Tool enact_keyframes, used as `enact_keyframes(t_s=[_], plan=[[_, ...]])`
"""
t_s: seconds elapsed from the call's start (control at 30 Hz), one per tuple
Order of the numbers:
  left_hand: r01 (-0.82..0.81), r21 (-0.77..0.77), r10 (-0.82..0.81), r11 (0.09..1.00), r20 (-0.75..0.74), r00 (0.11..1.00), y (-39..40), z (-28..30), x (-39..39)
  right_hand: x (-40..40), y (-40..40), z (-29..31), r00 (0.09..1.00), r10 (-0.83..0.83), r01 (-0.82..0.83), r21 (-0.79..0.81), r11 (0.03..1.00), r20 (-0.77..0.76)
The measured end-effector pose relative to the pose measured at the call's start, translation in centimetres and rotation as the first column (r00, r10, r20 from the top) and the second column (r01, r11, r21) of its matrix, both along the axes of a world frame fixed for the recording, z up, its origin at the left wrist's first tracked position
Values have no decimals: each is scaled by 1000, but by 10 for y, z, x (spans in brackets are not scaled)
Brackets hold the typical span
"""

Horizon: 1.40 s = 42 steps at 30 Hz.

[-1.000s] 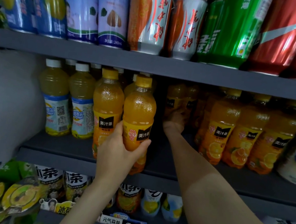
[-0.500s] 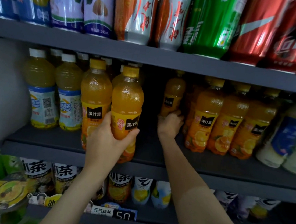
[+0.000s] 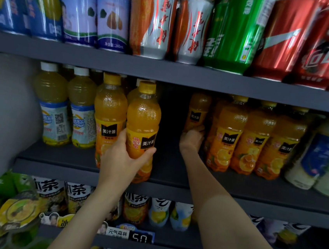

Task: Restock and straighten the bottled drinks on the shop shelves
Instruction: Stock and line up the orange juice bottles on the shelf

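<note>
The left hand (image 3: 124, 161) is gripping an orange juice bottle (image 3: 142, 126) low on its label, thumb on one side, fingers curling round the other, holding it upright at the front lip of the middle shelf (image 3: 173, 183). Its long axis is standing vertical, cap up, label facing out, just beside a matching front bottle (image 3: 109, 118) on its left. To its right a dark gap (image 3: 171, 129) is running back into the shelf, and that gap is what everything turns on: the held bottle is sitting right at its left edge, so the left hand is by far the nearer one to fill it.

Deep in that gap, the right hand (image 3: 191, 140) is reaching to a rear orange bottle (image 3: 198, 112), fingers wrapping its lower body; whether it is fully closing round it is hard to tell in the shadow. Right of that hand, a row of orange bottles (image 3: 253, 141) is standing upright. My read: the rear bottle looks set to be drawn forward along the gap.
</note>
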<state>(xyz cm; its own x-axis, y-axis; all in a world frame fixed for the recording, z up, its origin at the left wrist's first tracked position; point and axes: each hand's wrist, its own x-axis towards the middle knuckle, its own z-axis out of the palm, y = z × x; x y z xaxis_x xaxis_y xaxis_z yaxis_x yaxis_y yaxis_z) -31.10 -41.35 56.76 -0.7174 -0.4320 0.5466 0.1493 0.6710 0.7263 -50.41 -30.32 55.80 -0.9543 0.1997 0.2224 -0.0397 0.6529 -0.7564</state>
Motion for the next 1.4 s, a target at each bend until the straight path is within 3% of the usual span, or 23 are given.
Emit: enact_keyframes(t_s=[0.13,0.27,0.4,0.57,0.7,0.8,0.93,1.07,1.4], plan=[[20,31,-21,999,43,999,-2,4,0,0,7,7,996,70,-67,-64,996,53],[47,90,-53,995,59,997,7,7,-2,24,10,4,994,111,-111,15,994,26],[62,56,-65,997,62,996,34,8,-17,69,21,-2,955,238,-233,47,971,-179],[88,90,-94,992,58,994,66,6,-58,93,62,-1,836,236,-218,95,971,-495],[147,141,-158,979,71,985,78,4,-87,96,84,3,833,251,-221,119,968,-493],[150,98,-159,984,100,982,84,-17,-85,97,99,6,809,122,-99,71,993,-576],[86,63,-97,994,184,978,86,-29,-89,88,108,7,877,-82,111,32,993,-473],[175,96,-193,980,248,949,89,-16,-113,83,99,1,915,-40,67,52,996,-401],[352,152,-383,924,353,853,87,-11,-134,81,95,-12,889,-30,127,182,975,-458]])
